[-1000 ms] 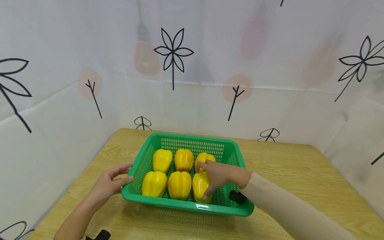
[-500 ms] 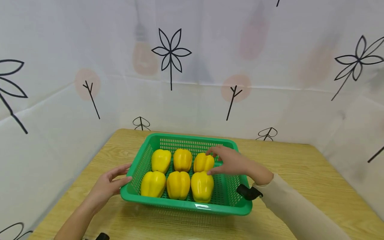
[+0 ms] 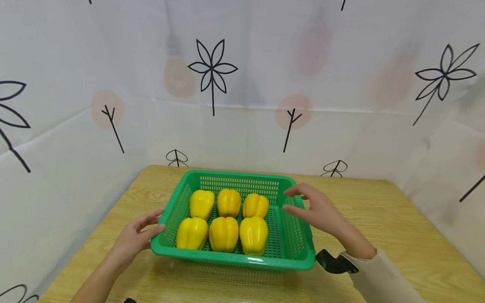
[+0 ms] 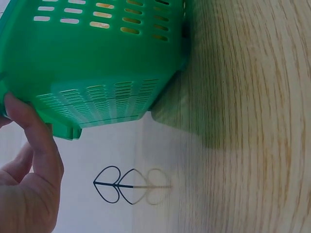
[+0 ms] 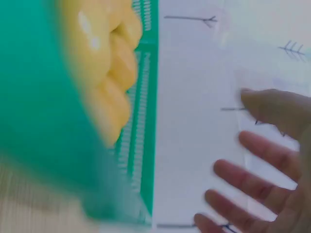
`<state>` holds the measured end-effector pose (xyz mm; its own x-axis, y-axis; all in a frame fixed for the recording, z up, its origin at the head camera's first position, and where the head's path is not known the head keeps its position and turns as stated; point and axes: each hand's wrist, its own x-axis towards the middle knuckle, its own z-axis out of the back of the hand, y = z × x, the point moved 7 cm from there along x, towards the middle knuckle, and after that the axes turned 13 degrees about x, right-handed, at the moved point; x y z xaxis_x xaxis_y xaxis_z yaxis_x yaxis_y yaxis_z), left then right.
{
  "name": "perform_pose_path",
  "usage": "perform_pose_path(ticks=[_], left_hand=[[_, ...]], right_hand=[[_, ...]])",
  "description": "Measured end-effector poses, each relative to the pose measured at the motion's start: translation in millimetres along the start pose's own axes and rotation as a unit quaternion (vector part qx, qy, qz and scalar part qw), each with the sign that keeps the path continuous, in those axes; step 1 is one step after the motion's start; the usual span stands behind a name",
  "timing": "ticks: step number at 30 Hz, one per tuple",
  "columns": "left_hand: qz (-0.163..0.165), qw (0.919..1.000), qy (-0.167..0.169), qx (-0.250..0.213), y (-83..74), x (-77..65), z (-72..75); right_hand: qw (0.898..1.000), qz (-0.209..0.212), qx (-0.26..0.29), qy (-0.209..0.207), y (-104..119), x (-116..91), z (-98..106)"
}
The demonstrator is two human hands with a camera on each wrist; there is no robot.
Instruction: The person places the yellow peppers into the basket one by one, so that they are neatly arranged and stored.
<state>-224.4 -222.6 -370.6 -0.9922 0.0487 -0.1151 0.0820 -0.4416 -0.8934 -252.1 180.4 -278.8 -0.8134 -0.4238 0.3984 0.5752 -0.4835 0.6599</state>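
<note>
Several yellow bell peppers (image 3: 254, 235) sit in two rows inside a green plastic basket (image 3: 235, 261). My left hand (image 3: 132, 237) is at the basket's left side, its thumb and finger touching the rim. In the left wrist view, a fingertip of the left hand (image 4: 36, 160) meets the rim from outside. My right hand (image 3: 320, 210) hovers by the basket's right rim with fingers spread and nothing in its grasp. The right wrist view shows that hand (image 5: 272, 174) apart from the peppers (image 5: 119, 63).
The basket stands on a wood-grain table (image 3: 352, 210). A white cloth (image 3: 250, 139) with printed plants hangs behind and at both sides. A black wrist camera (image 3: 335, 263) is strapped to the right wrist.
My right hand has let go of the front right pepper and moved right and away to the basket's right rim. The left hand has stayed at the left rim.
</note>
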Motion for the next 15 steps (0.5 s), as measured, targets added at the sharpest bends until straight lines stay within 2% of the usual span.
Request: perform_pose_path(ticks=[4, 10, 15], left_hand=[[-0.003, 1.0000, -0.006, 0.002, 1.8, -0.3, 1.0], [-0.030, 0.9991, -0.029, 0.000, 4.3, -4.2, 0.3], [-0.044, 0.9956, -0.062, 0.055, 7.4, -5.9, 4.9]], right_hand=[[0.999, 0.002, 0.002, -0.036, -5.3, -9.1, 7.3], [0.998, -0.022, -0.013, -0.061, -16.3, -25.0, 18.8], [0.996, -0.050, -0.026, -0.069, -28.4, -41.6, 29.2]])
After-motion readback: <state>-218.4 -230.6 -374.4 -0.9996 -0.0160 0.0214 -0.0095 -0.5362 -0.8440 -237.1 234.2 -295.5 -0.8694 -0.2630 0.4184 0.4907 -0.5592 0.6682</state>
